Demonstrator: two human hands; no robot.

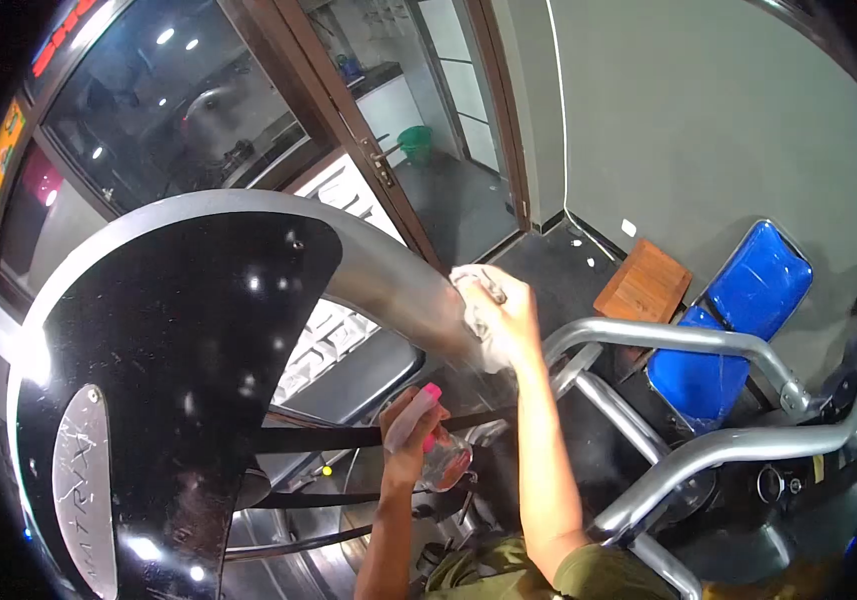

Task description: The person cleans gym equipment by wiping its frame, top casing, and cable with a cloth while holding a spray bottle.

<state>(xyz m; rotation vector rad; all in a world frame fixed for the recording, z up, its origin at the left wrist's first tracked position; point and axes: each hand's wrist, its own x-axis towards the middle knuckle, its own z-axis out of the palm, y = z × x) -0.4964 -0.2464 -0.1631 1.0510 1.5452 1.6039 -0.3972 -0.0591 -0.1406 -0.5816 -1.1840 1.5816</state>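
My right hand (511, 310) is closed around a crumpled whitish cloth (477, 283) and presses it against the curved silver frame (379, 265) of an exercise machine. Lower down, my left hand (406, 435) grips a clear spray bottle (443, 464) with a pink nozzle (433, 391). The bottle hangs below the fingers, beside the machine's dark belts. To the left rises the machine's large black cover (199, 330), which carries an oval silver badge (84, 490) reading MATRIX. Small scuffs and bright reflections show on the cover.
Silver tubular bars (719, 440) of the machine stand at the right. Beyond them are a blue folding chair (761, 280) and a wooden stool (644, 280) near the grey wall. A brown-framed glass door (349, 130) stands ahead, with a green bin (415, 141) seen through it.
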